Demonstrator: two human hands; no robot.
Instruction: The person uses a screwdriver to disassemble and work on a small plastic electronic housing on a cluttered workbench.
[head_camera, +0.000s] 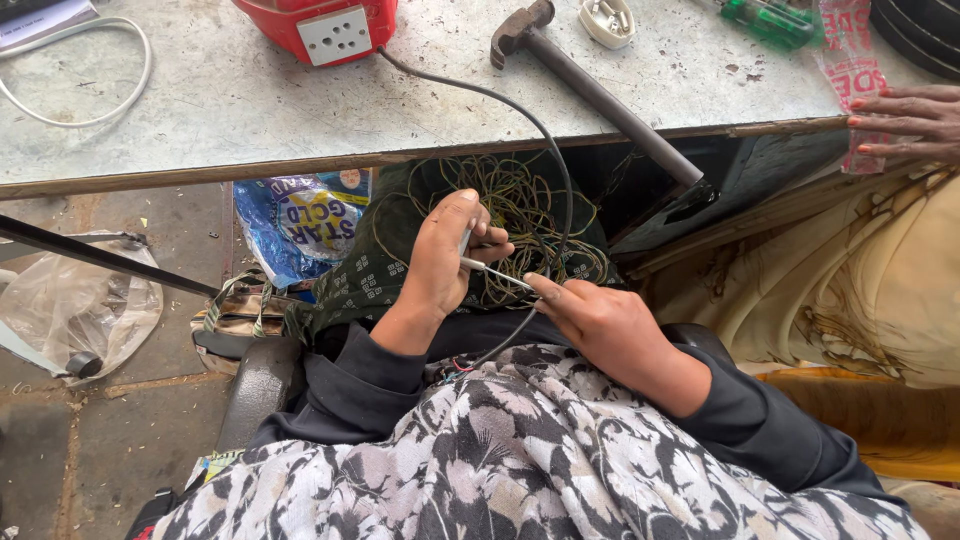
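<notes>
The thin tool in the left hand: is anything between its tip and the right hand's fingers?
Nothing visible. The left hand holds the thin tool, and its tip reaches the right hand at the fingertips. The black cable runs behind them, not between.

Hands: 2 bare hands, the left hand (440, 262) and the right hand (598, 322), with no gloves, rings or bands showing.
Sleeves: long dark sleeves, charcoal to near black, one on each arm; the left sleeve (365, 385) and the right sleeve (765, 425) both end at the wrist.
Sleeve cloth: plain, soft and creased, with folds gathered near the cuffs; no buttons or markings show.
Wrap: a printed cloth (520, 465) lies over the lap and body, white and grey with a black floral pattern of leaves and petals.
Wrap texture: slightly fuzzy, loosely draped.
</notes>
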